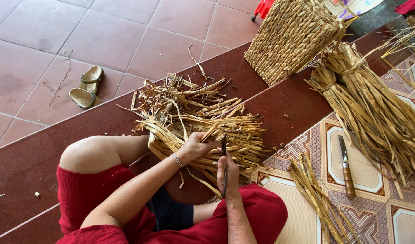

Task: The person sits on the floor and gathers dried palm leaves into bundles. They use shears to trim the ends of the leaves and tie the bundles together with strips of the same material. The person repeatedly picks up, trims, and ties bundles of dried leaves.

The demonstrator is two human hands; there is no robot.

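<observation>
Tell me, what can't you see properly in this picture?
Head view, the only one:
- Left hand: fingertips buried in the dried strips.
- Dark tool in the right hand: too thin to identify.
- Woven basket: top cut off by the frame edge.

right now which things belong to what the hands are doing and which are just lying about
In use:
left hand gripping the pile of dried tan fibre strips
right hand holding a thin dark blade

Lying about:
wooden-handled knife
woven straw basket
pair of olive sandals
tied tan fibre bundle
</observation>
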